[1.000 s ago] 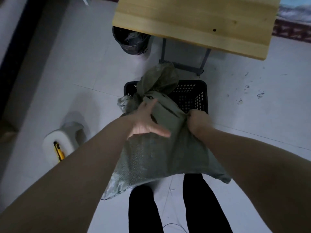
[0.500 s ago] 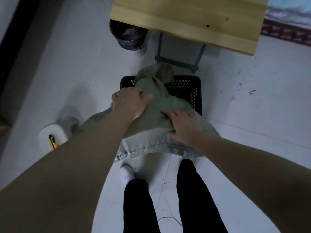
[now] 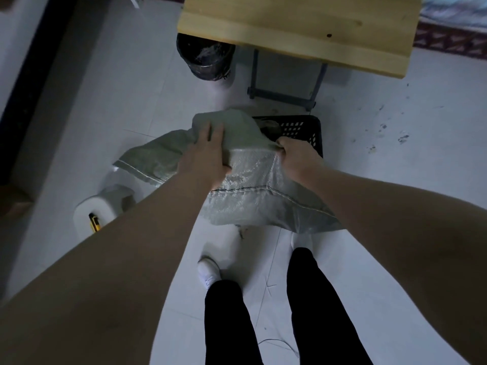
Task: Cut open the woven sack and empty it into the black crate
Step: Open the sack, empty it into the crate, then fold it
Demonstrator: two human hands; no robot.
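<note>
A grey-green woven sack hangs limp and crumpled over the near side of the black crate, its stitched hem toward me. My left hand lies on top of the sack with straight fingers and the thumb tucked under a fold. My right hand grips a bunched fold of the sack at the crate's near rim. Most of the crate is hidden under the sack; something dark shows inside at its far end.
A white stool with a yellow utility knife on it stands at my left. A wooden table and a black bin are beyond the crate. My feet and legs are just behind the sack.
The sack has been pulled back and spread wider toward me and to the left. My right hand went from lying flat on it to gripping a fold; the left hand shifted forward on top.
</note>
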